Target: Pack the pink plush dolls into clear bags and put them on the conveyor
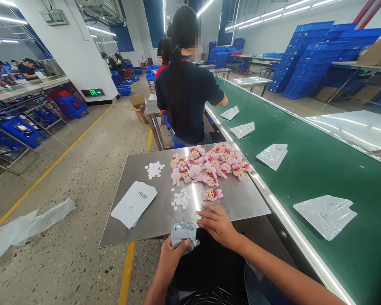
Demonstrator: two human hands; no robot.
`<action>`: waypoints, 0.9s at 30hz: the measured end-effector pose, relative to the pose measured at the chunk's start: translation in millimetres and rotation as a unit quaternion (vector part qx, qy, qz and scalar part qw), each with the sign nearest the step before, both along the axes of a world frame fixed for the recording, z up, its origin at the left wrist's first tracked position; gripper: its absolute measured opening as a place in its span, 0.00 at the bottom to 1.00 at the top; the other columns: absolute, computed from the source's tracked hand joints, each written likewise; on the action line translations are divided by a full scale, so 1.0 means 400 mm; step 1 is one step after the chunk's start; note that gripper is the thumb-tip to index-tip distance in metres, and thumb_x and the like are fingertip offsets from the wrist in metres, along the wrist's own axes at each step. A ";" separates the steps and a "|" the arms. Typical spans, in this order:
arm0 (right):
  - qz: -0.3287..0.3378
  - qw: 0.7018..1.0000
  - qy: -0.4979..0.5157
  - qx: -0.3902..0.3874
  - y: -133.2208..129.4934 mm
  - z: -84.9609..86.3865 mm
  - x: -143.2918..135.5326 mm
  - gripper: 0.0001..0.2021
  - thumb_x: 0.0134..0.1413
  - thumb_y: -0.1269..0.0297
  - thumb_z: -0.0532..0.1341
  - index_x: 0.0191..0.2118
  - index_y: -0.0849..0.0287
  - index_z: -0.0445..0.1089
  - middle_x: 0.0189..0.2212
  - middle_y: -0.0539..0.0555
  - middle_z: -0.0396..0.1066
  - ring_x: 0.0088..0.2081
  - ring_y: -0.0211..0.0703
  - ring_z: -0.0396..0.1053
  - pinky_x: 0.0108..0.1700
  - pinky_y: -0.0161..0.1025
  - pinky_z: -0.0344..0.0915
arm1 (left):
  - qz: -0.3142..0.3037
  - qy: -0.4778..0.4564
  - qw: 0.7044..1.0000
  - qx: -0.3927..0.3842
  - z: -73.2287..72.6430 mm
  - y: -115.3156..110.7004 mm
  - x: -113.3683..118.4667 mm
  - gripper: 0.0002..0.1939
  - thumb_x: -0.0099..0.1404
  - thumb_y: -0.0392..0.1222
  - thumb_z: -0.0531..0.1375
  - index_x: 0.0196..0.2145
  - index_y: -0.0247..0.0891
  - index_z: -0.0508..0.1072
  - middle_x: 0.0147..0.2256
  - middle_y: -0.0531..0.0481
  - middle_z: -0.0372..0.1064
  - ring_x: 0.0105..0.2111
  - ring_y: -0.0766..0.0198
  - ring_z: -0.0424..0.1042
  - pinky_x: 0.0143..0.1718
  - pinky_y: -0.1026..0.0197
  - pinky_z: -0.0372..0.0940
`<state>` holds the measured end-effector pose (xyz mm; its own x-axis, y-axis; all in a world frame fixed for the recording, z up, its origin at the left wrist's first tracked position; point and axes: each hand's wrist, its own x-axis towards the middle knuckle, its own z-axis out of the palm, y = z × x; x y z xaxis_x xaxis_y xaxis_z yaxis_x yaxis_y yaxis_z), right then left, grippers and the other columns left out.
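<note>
My left hand (pixel 174 254) grips a silvery foil pouch (pixel 183 233) at the table's near edge, thumb on its front. Over the same edge, just right of the pouch, my right hand (pixel 217 224) has its fingers stretched out and seems to hold nothing. Beyond those fingers lies a single pink plush doll (pixel 212 194). Behind it is a heap of similar pink dolls (pixel 200 165). Small white discs (pixel 180 198) are scattered left of the single doll, with another pile of discs (pixel 154 169) farther back. A stack of flat white printed pouches (pixel 135 204) rests on the table's left.
The metal table (pixel 114 233) adjoins a green conveyor belt (pixel 288 182) on the right. Several flat white packets, including a near packet (pixel 325 217), lie along the belt. A co-worker (pixel 182 84) sits ahead with their back to me. Blue crates (pixel 311 59) are stacked at the far right.
</note>
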<state>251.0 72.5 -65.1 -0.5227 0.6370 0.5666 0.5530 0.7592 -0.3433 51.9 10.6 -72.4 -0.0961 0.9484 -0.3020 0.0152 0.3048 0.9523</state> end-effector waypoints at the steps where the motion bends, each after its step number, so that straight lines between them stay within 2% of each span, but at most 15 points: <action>1: -0.015 0.998 0.053 -0.027 0.000 0.023 -0.003 0.08 0.58 0.66 0.56 0.39 0.54 0.72 0.38 0.52 0.72 0.47 0.44 0.65 0.49 0.47 0.63 | -0.016 0.008 1.000 0.005 0.007 -0.001 0.003 0.17 0.49 0.49 0.65 0.28 0.31 0.74 0.23 0.51 0.68 0.25 0.64 0.64 0.30 0.63 0.60; 4: -0.051 0.971 0.185 -0.144 -0.017 0.116 -0.010 0.08 0.57 0.62 0.57 0.37 0.55 0.73 0.30 0.52 0.67 0.34 0.40 0.67 0.37 0.39 0.67 | -0.062 0.031 0.997 0.034 0.028 -0.002 0.026 0.13 0.50 0.46 0.65 0.29 0.33 0.73 0.24 0.52 0.68 0.26 0.64 0.63 0.29 0.64 0.59; 6: -0.047 0.950 0.208 -0.227 -0.039 0.176 -0.007 0.08 0.56 0.60 0.58 0.34 0.55 0.73 0.29 0.52 0.64 0.32 0.38 0.65 0.33 0.36 0.66 | -0.090 0.042 0.994 0.049 0.038 -0.003 0.049 0.11 0.50 0.43 0.65 0.30 0.34 0.73 0.25 0.53 0.69 0.27 0.64 0.63 0.29 0.65 0.58; 8: -0.037 0.942 0.185 -0.278 -0.063 0.218 -0.001 0.06 0.54 0.60 0.60 0.32 0.56 0.72 0.30 0.51 0.63 0.32 0.38 0.65 0.34 0.36 0.65 | -0.111 0.053 0.991 0.061 0.044 -0.003 0.074 0.10 0.50 0.41 0.64 0.32 0.35 0.73 0.27 0.53 0.69 0.27 0.64 0.63 0.29 0.66 0.58; 10: -0.040 0.948 0.144 -0.279 -0.086 0.242 0.007 0.05 0.52 0.62 0.61 0.30 0.56 0.71 0.30 0.51 0.64 0.33 0.38 0.64 0.35 0.36 0.64 | -0.130 0.056 0.987 0.077 0.046 -0.003 0.097 0.10 0.50 0.41 0.64 0.32 0.36 0.73 0.27 0.53 0.70 0.28 0.63 0.63 0.29 0.66 0.58; 14: -0.019 0.980 0.036 -0.195 -0.114 0.264 0.031 0.06 0.55 0.66 0.58 0.33 0.54 0.73 0.33 0.53 0.66 0.38 0.41 0.63 0.39 0.40 0.62 | -0.150 0.036 0.983 0.096 0.050 -0.002 0.125 0.12 0.50 0.40 0.65 0.34 0.36 0.73 0.30 0.51 0.72 0.30 0.61 0.65 0.32 0.65 0.60; 16: -0.012 0.985 0.013 -0.174 -0.105 0.265 0.052 0.09 0.58 0.65 0.55 0.36 0.53 0.73 0.36 0.53 0.67 0.39 0.42 0.63 0.41 0.40 0.62 | -0.151 0.029 0.983 0.097 0.052 -0.001 0.128 0.12 0.50 0.40 0.65 0.34 0.36 0.74 0.30 0.51 0.72 0.30 0.61 0.66 0.32 0.64 0.60; 17: -0.030 0.984 0.017 -0.173 -0.090 0.259 0.065 0.10 0.59 0.64 0.54 0.38 0.53 0.73 0.36 0.53 0.67 0.40 0.41 0.64 0.42 0.39 0.62 | -0.151 0.030 0.984 0.094 0.053 0.000 0.128 0.11 0.50 0.40 0.65 0.33 0.36 0.74 0.30 0.51 0.72 0.30 0.61 0.66 0.32 0.64 0.60; 18: -0.067 0.982 0.024 -0.173 -0.068 0.248 0.078 0.11 0.59 0.62 0.53 0.39 0.53 0.72 0.37 0.53 0.67 0.40 0.41 0.64 0.42 0.39 0.62 | -0.150 0.034 0.984 0.090 0.053 0.000 0.126 0.11 0.50 0.40 0.64 0.32 0.35 0.74 0.29 0.51 0.72 0.29 0.61 0.65 0.32 0.64 0.60; 20: -0.186 0.965 0.023 -0.181 -0.005 0.208 0.103 0.13 0.59 0.57 0.52 0.42 0.55 0.70 0.35 0.54 0.68 0.37 0.42 0.66 0.40 0.39 0.63 | -0.145 0.042 0.985 0.079 0.052 -0.001 0.122 0.10 0.50 0.42 0.64 0.30 0.35 0.74 0.26 0.52 0.70 0.27 0.62 0.64 0.30 0.65 0.59; 22: -0.288 0.930 -0.007 -0.227 0.066 0.154 0.115 0.16 0.58 0.53 0.51 0.43 0.58 0.68 0.31 0.54 0.69 0.32 0.43 0.67 0.35 0.40 0.63 | -0.140 0.044 0.987 0.070 0.049 -0.001 0.117 0.10 0.50 0.43 0.64 0.30 0.35 0.74 0.25 0.53 0.69 0.26 0.64 0.63 0.29 0.65 0.58; 23: -0.306 0.915 -0.018 -0.261 0.096 0.129 0.115 0.17 0.58 0.51 0.52 0.42 0.59 0.68 0.28 0.53 0.69 0.30 0.43 0.67 0.33 0.40 0.62 | -0.139 0.043 0.987 0.067 0.048 -0.001 0.115 0.11 0.50 0.44 0.64 0.30 0.35 0.74 0.25 0.53 0.68 0.26 0.64 0.62 0.29 0.65 0.58; 25: -0.281 0.904 -0.002 -0.323 0.133 0.093 0.103 0.16 0.56 0.51 0.52 0.36 0.59 0.67 0.24 0.51 0.69 0.27 0.42 0.66 0.30 0.38 0.62 | -0.134 0.043 0.988 0.063 0.046 0.001 0.112 0.11 0.50 0.46 0.64 0.29 0.35 0.73 0.24 0.53 0.68 0.25 0.64 0.62 0.29 0.65 0.57; 27: -0.232 0.913 0.057 -0.331 0.133 0.089 0.087 0.14 0.56 0.52 0.54 0.33 0.58 0.66 0.23 0.49 0.69 0.26 0.40 0.65 0.29 0.36 0.61 | -0.126 0.049 0.989 0.058 0.049 0.006 0.112 0.12 0.50 0.46 0.64 0.28 0.35 0.73 0.24 0.53 0.67 0.25 0.64 0.61 0.29 0.65 0.57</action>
<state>285.9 125.8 -29.4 -0.0722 0.9973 0.0110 0.6942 0.0582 -0.7174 96.7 13.1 -52.9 0.1246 0.9739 -0.1899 0.1702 0.1676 0.9710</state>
